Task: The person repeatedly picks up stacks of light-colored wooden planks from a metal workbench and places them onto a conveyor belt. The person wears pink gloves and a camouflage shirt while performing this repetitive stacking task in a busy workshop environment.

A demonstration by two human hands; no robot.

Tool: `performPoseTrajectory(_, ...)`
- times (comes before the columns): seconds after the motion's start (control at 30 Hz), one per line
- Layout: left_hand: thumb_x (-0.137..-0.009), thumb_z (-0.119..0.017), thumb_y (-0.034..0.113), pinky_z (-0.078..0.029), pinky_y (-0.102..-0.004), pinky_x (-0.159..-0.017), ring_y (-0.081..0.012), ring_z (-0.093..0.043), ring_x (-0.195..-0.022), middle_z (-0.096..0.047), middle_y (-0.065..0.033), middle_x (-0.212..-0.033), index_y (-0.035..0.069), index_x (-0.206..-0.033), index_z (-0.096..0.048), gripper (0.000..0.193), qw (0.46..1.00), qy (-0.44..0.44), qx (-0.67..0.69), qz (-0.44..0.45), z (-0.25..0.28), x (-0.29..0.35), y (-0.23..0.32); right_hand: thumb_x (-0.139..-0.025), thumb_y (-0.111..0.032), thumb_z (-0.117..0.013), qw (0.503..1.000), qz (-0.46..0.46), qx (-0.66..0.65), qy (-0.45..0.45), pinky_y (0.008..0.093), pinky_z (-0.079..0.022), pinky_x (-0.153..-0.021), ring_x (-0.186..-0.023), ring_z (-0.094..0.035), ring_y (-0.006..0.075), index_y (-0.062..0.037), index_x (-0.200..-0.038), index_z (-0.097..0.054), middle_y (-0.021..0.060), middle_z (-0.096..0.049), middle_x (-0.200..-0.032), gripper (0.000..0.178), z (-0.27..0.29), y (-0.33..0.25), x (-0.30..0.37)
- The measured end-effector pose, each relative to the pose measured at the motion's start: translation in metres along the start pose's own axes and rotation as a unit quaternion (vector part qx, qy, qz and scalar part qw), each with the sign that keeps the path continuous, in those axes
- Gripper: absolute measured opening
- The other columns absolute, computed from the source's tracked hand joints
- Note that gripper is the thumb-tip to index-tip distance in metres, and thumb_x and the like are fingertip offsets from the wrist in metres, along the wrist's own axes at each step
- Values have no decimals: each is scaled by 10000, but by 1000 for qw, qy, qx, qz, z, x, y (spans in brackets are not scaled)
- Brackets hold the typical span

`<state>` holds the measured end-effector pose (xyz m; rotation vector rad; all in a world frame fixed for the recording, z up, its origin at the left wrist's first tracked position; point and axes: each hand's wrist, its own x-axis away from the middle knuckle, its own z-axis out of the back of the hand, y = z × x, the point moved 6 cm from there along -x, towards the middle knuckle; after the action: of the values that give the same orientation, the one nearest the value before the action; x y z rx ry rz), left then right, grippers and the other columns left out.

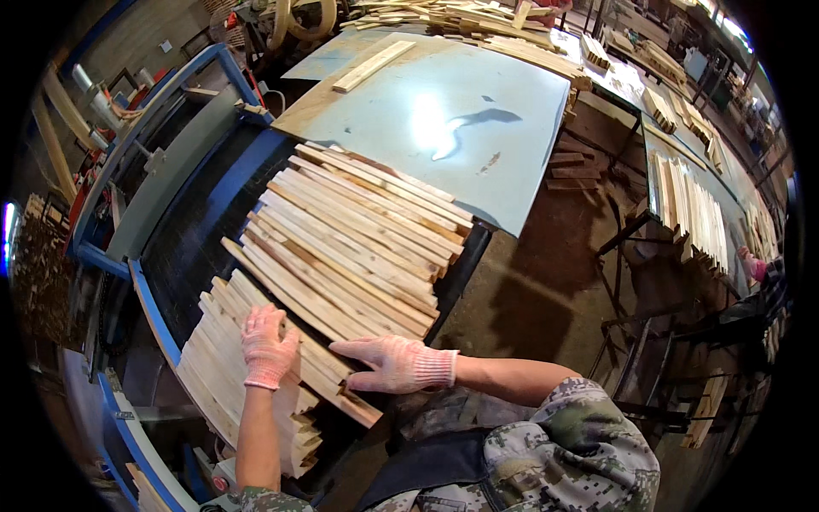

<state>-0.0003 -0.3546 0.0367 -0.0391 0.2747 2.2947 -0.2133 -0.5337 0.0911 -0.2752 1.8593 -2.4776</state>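
Two groups of pale wooden strips lie side by side on a dark machine bed: a farther group and a nearer group, with a narrow dark gap between them. My left hand, in a pinkish knitted glove, rests on top of the nearer strips with its fingers slightly bent. My right hand, gloved alike, reaches in from the right. Its index finger is stretched out and its thumb is apart, beside the right ends of the strips near the gap. Neither hand appears wrapped round a strip.
Beyond the bed is a pale sheet-topped table with a single board and piled strips. A blue machine frame stands left. Another person's gloved hand is at the far right, near a bench with upright strips.
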Motion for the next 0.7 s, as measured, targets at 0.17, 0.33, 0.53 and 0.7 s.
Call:
performPoseTrajectory(0.17,-825,-771,246,-363,-541,-1206,-363,-549,-1343,-673,-125,-1302,100,-1111,-693,331,996,-53,-37,59,-3,-21,9,-1039,-345,-688,991,33,-129,-8,372,-467,-1151,-1395,-578,253,-11,-1624,-408,221,-574,-1546,729,76,64,44)
performPoseTrajectory(0.33,-819,-748,212,-361,-506,-1212,-363,-508,-1393,-592,-153,-1457,88,-1140,-709,346,965,-119,-139,190,-5,-32,38,-1053,-260,-700,955,-29,-293,-17,342,-432,-1194,-1402,-555,212,6,-1641,-366,185,-575,-1547,726,149,108,89)
performPoseTrajectory(0.53,-839,-722,229,-343,-493,-1234,-402,-401,-1494,-368,-196,-1680,76,-1277,-706,464,913,-218,-203,280,-30,-34,40,-1052,-273,-703,937,-40,-344,-49,366,-415,-1216,-1434,-542,233,-41,-1650,-376,183,-562,-1569,720,195,159,116)
performPoseTrajectory(0.7,-862,-728,256,-364,-512,-1214,-442,-422,-1464,-279,-227,-1716,18,-1322,-686,519,910,-185,-252,273,-48,-29,45,-1052,-251,-700,932,-55,-354,-50,380,-411,-1222,-1448,-531,245,-43,-1647,-383,197,-553,-1574,706,234,167,121)
